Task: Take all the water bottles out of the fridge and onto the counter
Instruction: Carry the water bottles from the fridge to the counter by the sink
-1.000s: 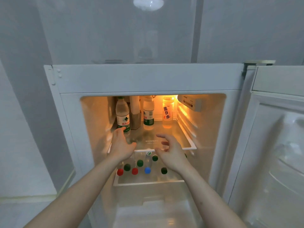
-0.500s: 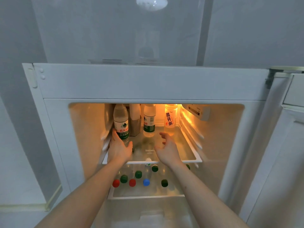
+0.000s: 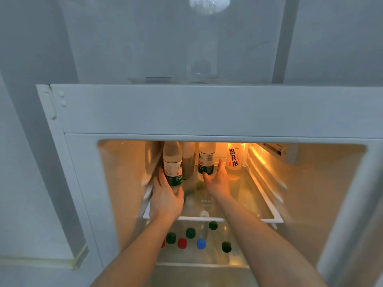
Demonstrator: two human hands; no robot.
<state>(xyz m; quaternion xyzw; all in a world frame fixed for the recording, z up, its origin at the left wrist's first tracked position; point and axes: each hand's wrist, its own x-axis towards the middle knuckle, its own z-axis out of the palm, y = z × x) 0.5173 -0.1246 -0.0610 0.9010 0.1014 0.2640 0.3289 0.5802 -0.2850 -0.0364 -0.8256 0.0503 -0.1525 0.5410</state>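
Observation:
Inside the lit fridge, a clear water bottle with a green and white label stands at the left of the glass shelf. My left hand is wrapped around its lower part, fingers on the left, thumb on the right. A second green-labelled water bottle stands further back in the middle. My right hand is at its base with thumb and fingers spread to either side. A bottle with an orange label stands at the back right.
A brownish container sits between the two green-labelled bottles. On the shelf below, several bottles show only their caps, green, red and blue. The fridge's top frame hangs low over the opening. The open door edge is at the right.
Both hands have reached deeper into the fridge. My left hand has closed around the left bottle, and my right hand has arrived at the base of the middle bottle. The view has moved closer.

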